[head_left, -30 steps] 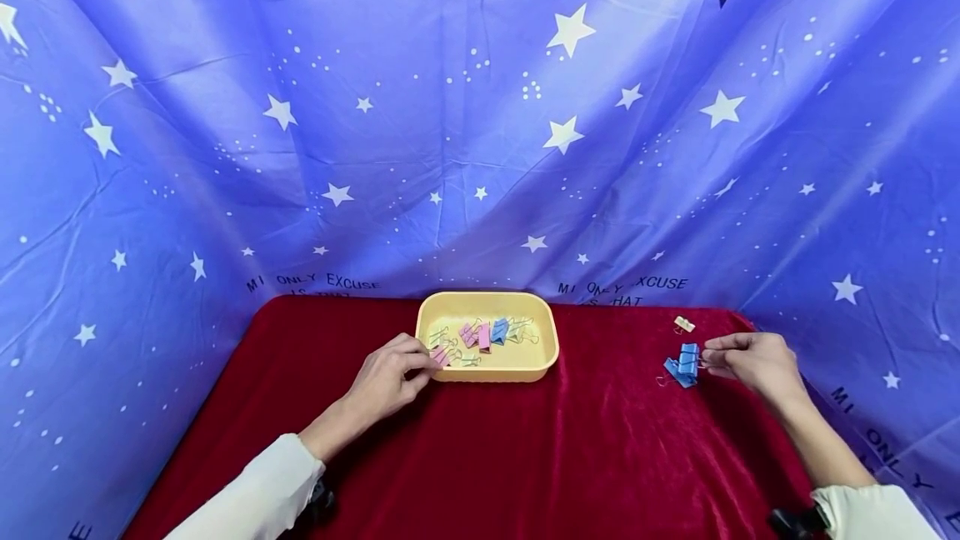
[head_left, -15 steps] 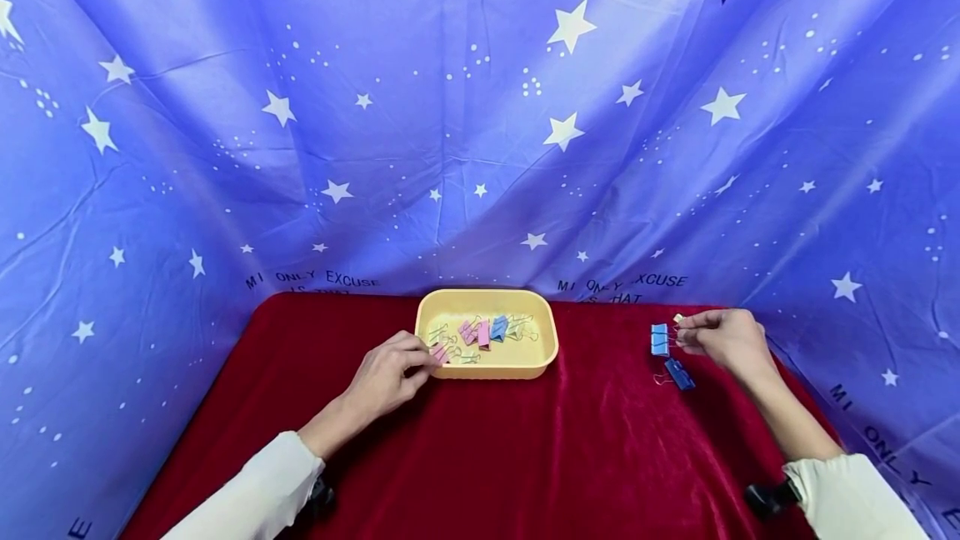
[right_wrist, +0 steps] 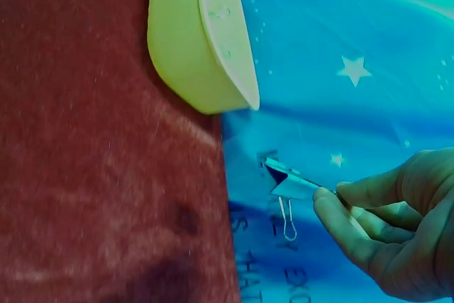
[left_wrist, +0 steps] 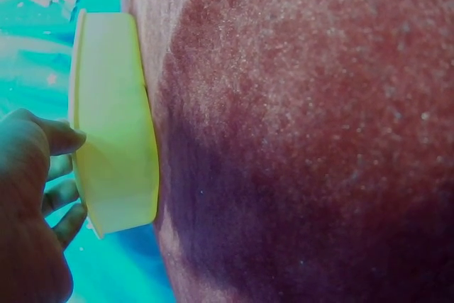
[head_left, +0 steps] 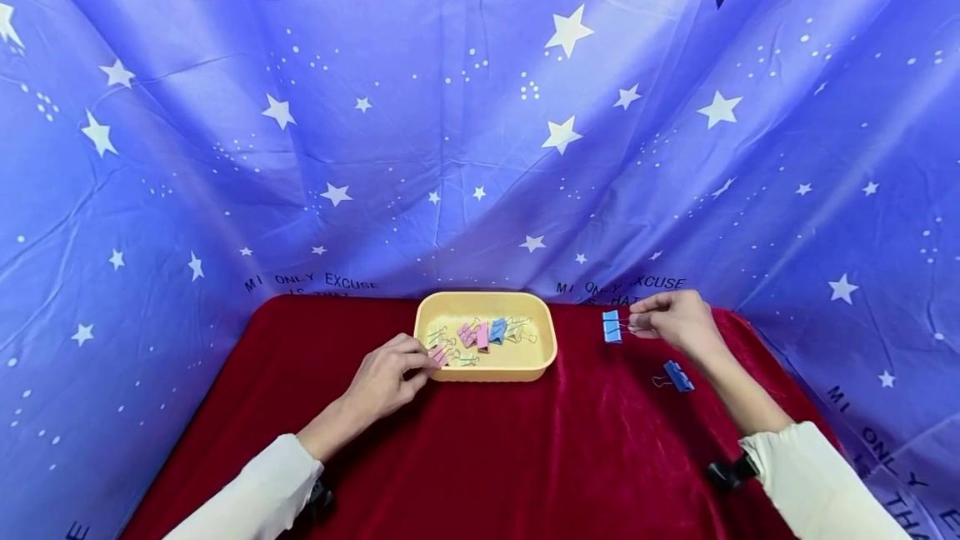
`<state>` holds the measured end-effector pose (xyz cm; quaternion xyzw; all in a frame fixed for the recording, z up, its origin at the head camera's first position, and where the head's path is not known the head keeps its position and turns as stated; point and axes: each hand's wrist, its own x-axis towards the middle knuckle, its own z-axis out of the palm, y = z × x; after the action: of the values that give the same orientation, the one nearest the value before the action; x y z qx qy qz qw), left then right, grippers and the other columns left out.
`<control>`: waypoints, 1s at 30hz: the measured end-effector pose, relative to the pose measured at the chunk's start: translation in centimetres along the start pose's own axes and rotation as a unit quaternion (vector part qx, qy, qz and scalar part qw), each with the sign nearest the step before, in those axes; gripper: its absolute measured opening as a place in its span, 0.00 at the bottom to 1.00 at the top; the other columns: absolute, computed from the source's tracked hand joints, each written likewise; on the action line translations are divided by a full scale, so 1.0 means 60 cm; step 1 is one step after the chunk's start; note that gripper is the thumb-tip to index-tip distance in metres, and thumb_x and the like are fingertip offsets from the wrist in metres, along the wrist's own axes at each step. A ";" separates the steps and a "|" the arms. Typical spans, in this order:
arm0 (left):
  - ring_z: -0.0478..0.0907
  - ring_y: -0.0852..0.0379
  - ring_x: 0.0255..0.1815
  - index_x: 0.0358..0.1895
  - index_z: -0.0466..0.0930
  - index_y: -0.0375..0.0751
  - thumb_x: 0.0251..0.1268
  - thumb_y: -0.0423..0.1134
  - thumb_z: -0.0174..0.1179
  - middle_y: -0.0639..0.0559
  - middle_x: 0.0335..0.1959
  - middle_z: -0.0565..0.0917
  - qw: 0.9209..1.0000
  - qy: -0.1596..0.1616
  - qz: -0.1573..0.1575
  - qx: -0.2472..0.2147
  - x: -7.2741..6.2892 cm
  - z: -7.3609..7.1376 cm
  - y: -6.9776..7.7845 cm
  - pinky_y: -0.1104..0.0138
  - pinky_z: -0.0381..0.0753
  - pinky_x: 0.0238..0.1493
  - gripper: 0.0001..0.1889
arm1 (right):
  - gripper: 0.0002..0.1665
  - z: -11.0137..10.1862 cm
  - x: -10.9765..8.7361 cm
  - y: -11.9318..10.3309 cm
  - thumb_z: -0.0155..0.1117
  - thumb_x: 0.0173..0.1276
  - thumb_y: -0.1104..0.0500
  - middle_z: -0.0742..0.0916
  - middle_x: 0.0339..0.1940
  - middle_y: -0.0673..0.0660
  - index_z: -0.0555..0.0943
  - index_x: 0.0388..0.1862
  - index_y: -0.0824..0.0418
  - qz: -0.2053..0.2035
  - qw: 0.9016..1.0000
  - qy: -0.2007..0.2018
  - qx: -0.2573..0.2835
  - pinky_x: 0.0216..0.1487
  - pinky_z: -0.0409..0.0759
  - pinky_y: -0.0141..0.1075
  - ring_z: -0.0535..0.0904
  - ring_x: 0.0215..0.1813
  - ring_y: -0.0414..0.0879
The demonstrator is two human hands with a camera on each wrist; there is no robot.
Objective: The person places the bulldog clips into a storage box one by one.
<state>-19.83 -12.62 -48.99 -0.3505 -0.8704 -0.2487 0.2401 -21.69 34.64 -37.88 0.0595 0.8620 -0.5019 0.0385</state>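
A blue binder clip [head_left: 612, 327] hangs from my right hand [head_left: 678, 323], which pinches one of its wire handles between thumb and fingers. In the right wrist view the clip's other handle [right_wrist: 287, 219] dangles free. My left hand [head_left: 390, 369] grips the front left corner of a yellow plastic box [head_left: 528, 373]; the left wrist view has the thumb [left_wrist: 67, 138] at its rim. Inside lie several binder clips: pink ones [head_left: 482, 335], a blue one [head_left: 498, 330] and pale ones with wire handles [head_left: 522, 329].
A second blue binder clip [head_left: 678, 376] lies on the red velvet cloth [head_left: 480, 457], below my right hand. Behind the table and along both sides hangs a blue curtain [head_left: 450, 148] with white stars.
My right hand has lifted one blue clip away from the other and carried it left toward the box. The small cream clip at the back right no longer shows. My left hand stays put.
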 end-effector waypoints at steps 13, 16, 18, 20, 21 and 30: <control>0.87 0.57 0.47 0.39 0.99 0.50 0.57 0.28 0.82 0.57 0.40 0.93 1.000 0.006 0.002 0.002 0.000 0.002 -0.003 0.61 0.92 0.48 0.12 | 0.17 0.085 0.008 -0.055 0.71 0.74 0.76 0.96 0.40 0.68 0.85 0.58 0.84 -0.031 0.999 -0.027 0.020 0.43 0.95 0.36 0.94 0.33 0.39; 0.87 0.57 0.47 0.39 0.98 0.50 0.57 0.27 0.82 0.58 0.40 0.93 1.000 0.005 0.001 0.001 0.000 0.002 -0.002 0.61 0.92 0.49 0.12 | 0.16 0.105 0.009 -0.064 0.71 0.74 0.76 0.96 0.42 0.68 0.86 0.58 0.83 -0.030 0.999 -0.033 0.022 0.45 0.96 0.38 0.95 0.34 0.41; 0.86 0.58 0.47 0.40 0.99 0.50 0.57 0.27 0.82 0.58 0.40 0.93 1.000 0.004 -0.002 0.001 0.000 0.003 -0.002 0.61 0.92 0.49 0.12 | 0.16 0.116 0.010 -0.070 0.71 0.74 0.75 0.96 0.42 0.69 0.86 0.58 0.83 -0.033 0.999 -0.038 0.021 0.45 0.96 0.38 0.95 0.35 0.43; 0.87 0.58 0.47 0.40 0.99 0.50 0.56 0.27 0.82 0.58 0.39 0.93 1.000 0.004 -0.002 0.001 0.000 0.003 -0.001 0.61 0.92 0.49 0.12 | 0.15 0.127 0.010 -0.074 0.72 0.74 0.75 0.96 0.43 0.69 0.87 0.57 0.81 -0.033 0.998 -0.041 0.018 0.45 0.96 0.38 0.96 0.35 0.44; 0.87 0.58 0.47 0.40 0.99 0.50 0.56 0.27 0.82 0.58 0.39 0.93 1.000 0.004 -0.004 0.000 0.000 0.003 -0.001 0.61 0.92 0.49 0.13 | 0.15 0.132 0.010 -0.075 0.72 0.73 0.75 0.96 0.43 0.70 0.87 0.57 0.81 -0.036 0.998 -0.043 0.014 0.45 0.96 0.38 0.96 0.36 0.45; 0.87 0.58 0.47 0.40 0.99 0.50 0.56 0.28 0.82 0.59 0.39 0.93 1.000 0.004 -0.005 -0.002 -0.001 0.001 -0.001 0.61 0.92 0.48 0.12 | 0.13 0.177 0.012 -0.081 0.73 0.71 0.76 0.95 0.43 0.72 0.89 0.53 0.81 -0.034 0.998 -0.057 0.010 0.44 0.96 0.40 0.98 0.42 0.59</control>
<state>-19.83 -12.65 -49.10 -0.3458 -0.8706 -0.2532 0.2417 -23.00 23.07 -39.04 0.0022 0.8550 -0.5139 0.0698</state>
